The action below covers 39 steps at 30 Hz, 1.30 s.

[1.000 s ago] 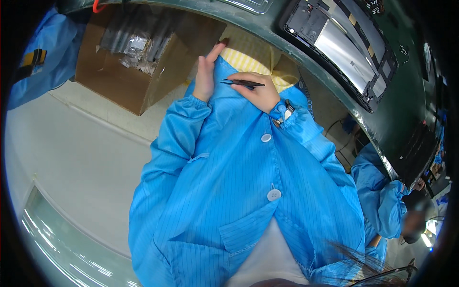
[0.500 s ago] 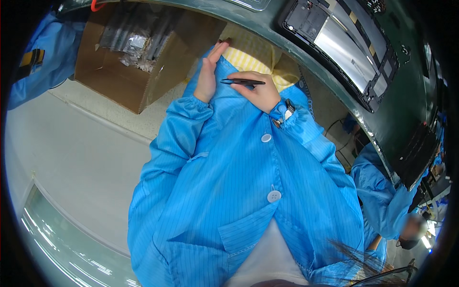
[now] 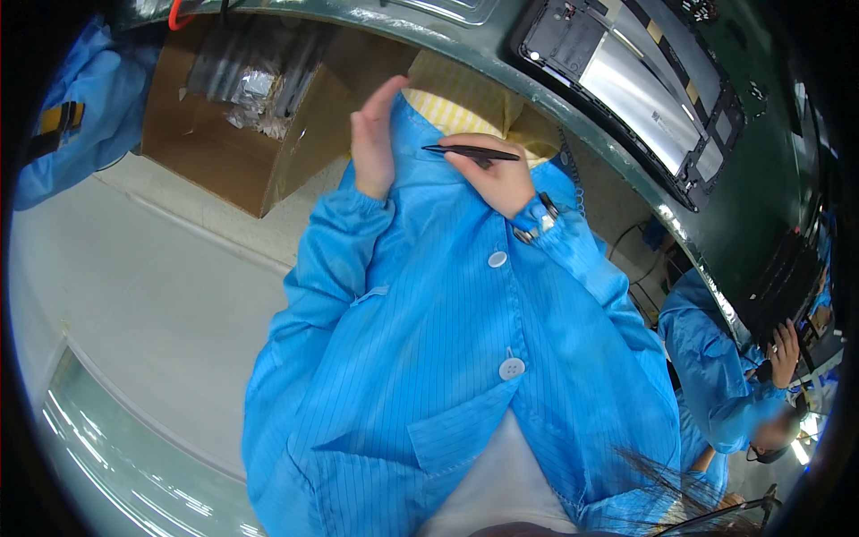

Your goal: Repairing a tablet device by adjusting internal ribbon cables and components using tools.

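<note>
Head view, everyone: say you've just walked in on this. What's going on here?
A seated-looking person in a blue coat holds a slim black tool, apparently tweezers, in the right hand. The left hand is raised beside it, fingers extended, with nothing visible in it. An opened black device with a silver panel lies on the green bench, untouched by either hand. To the left is an open cardboard box with plastic-looking material inside.
</note>
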Tool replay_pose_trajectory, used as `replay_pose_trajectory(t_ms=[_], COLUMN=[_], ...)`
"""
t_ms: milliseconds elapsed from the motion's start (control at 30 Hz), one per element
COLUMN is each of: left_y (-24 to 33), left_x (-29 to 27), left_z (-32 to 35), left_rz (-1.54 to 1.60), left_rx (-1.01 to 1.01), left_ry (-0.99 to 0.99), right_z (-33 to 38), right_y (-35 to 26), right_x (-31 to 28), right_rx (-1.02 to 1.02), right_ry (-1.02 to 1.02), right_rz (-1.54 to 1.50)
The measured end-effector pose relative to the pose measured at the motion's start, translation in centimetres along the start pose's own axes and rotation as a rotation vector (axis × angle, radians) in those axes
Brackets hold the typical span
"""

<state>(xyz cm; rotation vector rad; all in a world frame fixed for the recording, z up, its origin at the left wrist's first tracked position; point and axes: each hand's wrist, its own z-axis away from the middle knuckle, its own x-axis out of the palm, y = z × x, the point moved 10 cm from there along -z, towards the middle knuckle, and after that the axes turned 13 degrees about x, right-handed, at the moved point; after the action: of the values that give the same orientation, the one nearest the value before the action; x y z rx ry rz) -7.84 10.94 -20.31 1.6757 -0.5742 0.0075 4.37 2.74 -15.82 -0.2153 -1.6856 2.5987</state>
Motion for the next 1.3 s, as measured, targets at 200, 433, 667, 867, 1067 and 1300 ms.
replay_pose_trajectory(t_ms=[200, 433, 667, 867, 1067, 1300], left_y=[11.2, 13.2, 13.1, 13.6, 13.3, 14.5], left_x=[7.7, 18.6, 20.3, 20.7, 20.0, 16.4], left_z=[-1.5, -3.1, -2.8, -2.9, -3.4, -3.8], left_rz=[0.938, 1.384, 1.346, 1.467, 1.438, 1.337], left_rx=[-0.093, -0.494, -0.467, -0.470, -0.471, -0.393], left_ry=[0.207, 0.121, 0.063, 0.063, 0.100, 0.173], right_z=[7.8, 9.3, 9.3, 10.1, 9.5, 7.5], right_y=[-14.3, -17.0, -14.4, -16.5, -17.3, -16.8], right_x=[-4.9, -7.7, -9.6, -9.8, -9.0, -5.9], right_rx=[-0.544, -0.494, -0.254, -0.481, -0.495, -0.399], right_ry=[0.067, 0.161, 0.219, 0.192, 0.203, 0.058], right_rz=[0.079, 0.045, -0.290, -0.077, 0.062, -0.064])
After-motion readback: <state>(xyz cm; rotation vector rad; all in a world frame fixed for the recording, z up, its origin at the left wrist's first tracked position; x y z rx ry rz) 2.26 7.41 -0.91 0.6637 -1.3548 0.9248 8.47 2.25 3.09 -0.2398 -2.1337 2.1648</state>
